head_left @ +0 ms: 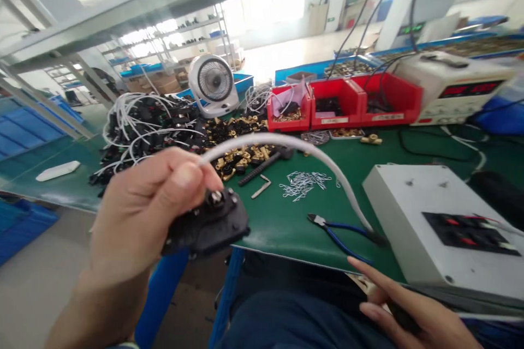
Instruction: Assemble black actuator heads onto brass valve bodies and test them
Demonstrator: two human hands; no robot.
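Note:
My left hand (pixel 151 207) is closed around a black plastic housing with a white cable (pixel 262 139), held up over the table's front edge. A metal fitting shows on top of the black housing (pixel 216 223). The cable arches to the right, its dark end near blue-handled cutting pliers (pixel 339 232) lying on the green table. At the lower right, my right hand (pixel 413 305) has its index finger stretched out. Its other fingers curl round something with a pale tip and a dark part, too hidden to name.
Black units with white cables (pixel 139 120) pile up at left, beside brass fittings (pixel 245 158) and a white fan (pixel 215 87). Wire clips (pixel 305 182) and a hex key (pixel 261 187) lie mid-table. Red bins (pixel 338 106), a power supply (pixel 458 87) and a grey switch box (pixel 442 229) stand right.

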